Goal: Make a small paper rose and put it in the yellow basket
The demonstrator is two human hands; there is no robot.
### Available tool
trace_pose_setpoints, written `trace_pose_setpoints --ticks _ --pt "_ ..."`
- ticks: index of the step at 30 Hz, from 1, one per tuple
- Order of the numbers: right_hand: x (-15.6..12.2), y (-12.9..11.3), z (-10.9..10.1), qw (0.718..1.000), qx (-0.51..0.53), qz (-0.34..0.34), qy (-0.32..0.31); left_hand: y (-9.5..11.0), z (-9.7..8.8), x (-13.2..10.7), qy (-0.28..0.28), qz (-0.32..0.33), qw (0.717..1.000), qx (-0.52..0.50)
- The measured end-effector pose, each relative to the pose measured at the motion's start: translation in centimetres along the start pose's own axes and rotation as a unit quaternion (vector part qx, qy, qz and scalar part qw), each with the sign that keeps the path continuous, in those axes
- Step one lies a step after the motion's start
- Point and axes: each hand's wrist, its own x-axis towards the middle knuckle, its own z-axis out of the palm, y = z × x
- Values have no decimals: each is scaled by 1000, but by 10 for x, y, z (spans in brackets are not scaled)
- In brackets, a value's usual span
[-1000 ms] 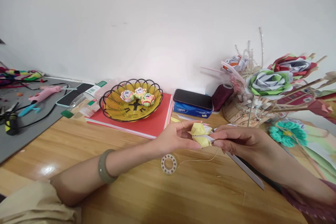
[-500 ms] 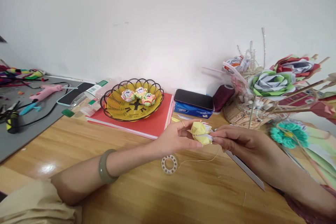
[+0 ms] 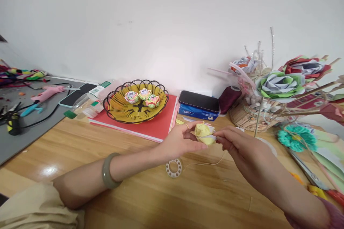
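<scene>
My left hand (image 3: pixel 177 137) is closed around a small yellow and white folded-paper flower (image 3: pixel 204 134), with the thumb below it and the fingers behind. From the other side, my right hand (image 3: pixel 239 145) pinches the flower's right edge. Its fingertips partly hide what lies between them. Just below the hands, a white ring-shaped spool (image 3: pixel 173 168) with holes lies on the table, and a thin thread (image 3: pixel 206 164) runs from it up toward my right fingers.
Three paper flowers sit in a yellow woven basket (image 3: pixel 118 109) on red paper (image 3: pixel 161 128). A phone (image 3: pixel 199 101) lies on a blue tissue pack (image 3: pixel 195 111). Scissors (image 3: pixel 309 171) lie right, below a large flower arrangement (image 3: pixel 281 84). A glue gun (image 3: pixel 47 93) and bottle (image 3: pixel 83 105) are left.
My right hand has shifted slightly up, its forearm swinging left and uncovering the scissors. The long pale strip seen under that hand is no longer in view. My left hand barely moved.
</scene>
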Motion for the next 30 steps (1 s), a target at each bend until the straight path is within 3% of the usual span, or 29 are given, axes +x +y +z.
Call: trace_pose_setpoints --ticks 4,12,19,25,30 --pt "1 2 3 1000 -12 -10 22 -1 -1 1 8 7 1000 0" --pt "2 9 -3 992 89 83 -15 -1 -2 0 3 7 1000 8" --pt "8 11 -10 953 226 181 -92 0 -3 0 -24 9 1000 18" --pt "5 15 -10 923 282 235 -117 2 -6 0 -69 12 997 18" --pt "4 13 -9 917 297 240 -114 2 -7 -1 -84 29 995 42"
